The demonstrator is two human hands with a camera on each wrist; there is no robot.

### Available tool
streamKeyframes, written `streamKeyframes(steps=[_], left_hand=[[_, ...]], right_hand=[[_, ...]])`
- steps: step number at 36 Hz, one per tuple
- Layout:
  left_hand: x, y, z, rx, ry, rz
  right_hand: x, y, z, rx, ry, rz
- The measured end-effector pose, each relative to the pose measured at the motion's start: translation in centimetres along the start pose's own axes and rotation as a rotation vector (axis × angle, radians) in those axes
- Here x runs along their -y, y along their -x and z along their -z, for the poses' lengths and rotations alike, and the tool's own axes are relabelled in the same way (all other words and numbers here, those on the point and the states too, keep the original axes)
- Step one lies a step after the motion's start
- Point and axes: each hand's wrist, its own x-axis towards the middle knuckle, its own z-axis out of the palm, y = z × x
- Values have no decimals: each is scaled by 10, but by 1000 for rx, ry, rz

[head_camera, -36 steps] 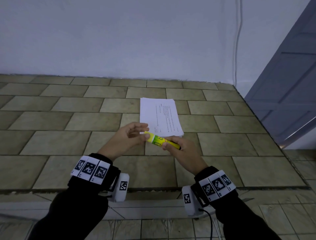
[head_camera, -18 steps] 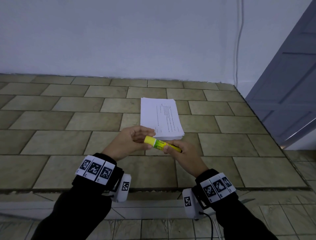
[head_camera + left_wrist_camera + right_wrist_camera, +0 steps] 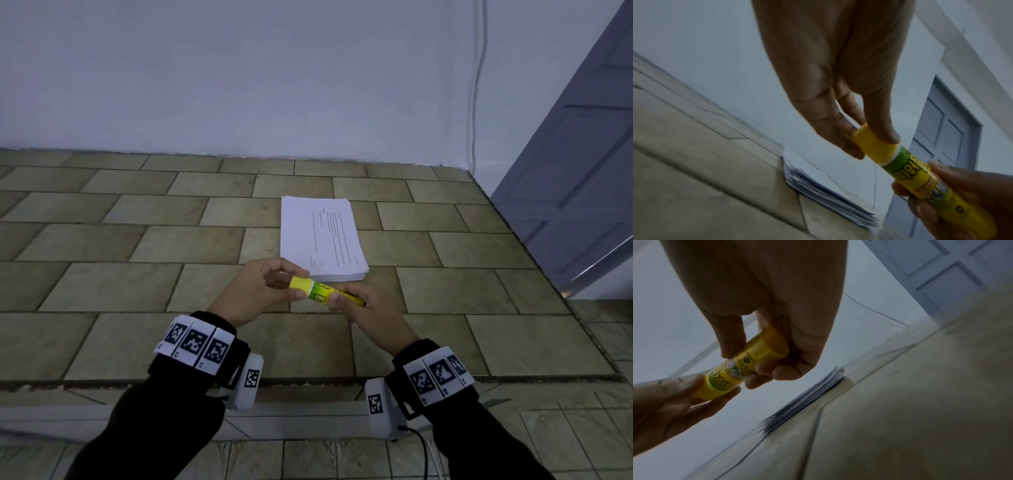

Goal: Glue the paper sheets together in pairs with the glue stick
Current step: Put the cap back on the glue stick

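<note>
A yellow and green glue stick is held level between both hands above the tiled counter. My right hand grips its body with curled fingers. My left hand pinches the yellow cap between thumb and fingers; the cap sits on the stick. Just beyond the hands, a stack of white printed paper sheets lies flat on the counter, and its edge shows as the sheet stack in the left wrist view and as the paper pile in the right wrist view.
A white wall closes the back of the counter, with a thin cable running down it. A grey-blue panelled door stands at the right. The counter's front edge lies below my wrists.
Both hands and the glue stick have drifted slightly toward me, off the near edge of the paper stack. The left fingers have closed more firmly around the cap.
</note>
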Motion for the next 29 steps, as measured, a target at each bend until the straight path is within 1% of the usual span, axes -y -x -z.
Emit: streamKeyframes(steps=[2,4,6,8,10,13,15,16,19,20,22,24,25,27,29], left_hand=[[0,0,3,29,42,-10],[1,-1,6,29,84,9],[0,-3,5,-21,44,47],[-3,-2,1,-70,13,117],[-2,-2,-2,-69,17,181],[0,-1,-5,-37,26,206],[1,0,-4,-23,78,191],[1,0,-4,-15,94,163],[1,1,0,17,17,41],[0,1,0,25,-10,20],[-3,1,2,49,0,2],[-5,1,2,35,43,-7],[-6,0,1,16,68,8],[-9,0,-2,-26,141,85],[-10,-1,-4,-34,152,159]], right_hand=[[0,1,0,25,-21,-4],[1,1,1,34,-17,3],[2,1,2,22,15,18],[4,2,3,9,38,47],[6,2,2,0,75,81],[8,2,0,-8,163,130],[7,3,0,-31,174,145],[7,3,1,-37,162,140],[6,2,3,-9,80,108],[5,2,3,0,56,98],[2,2,4,15,43,88],[1,2,6,17,45,93],[0,2,6,8,52,101],[0,1,8,-21,76,121],[1,0,8,-40,108,157]])
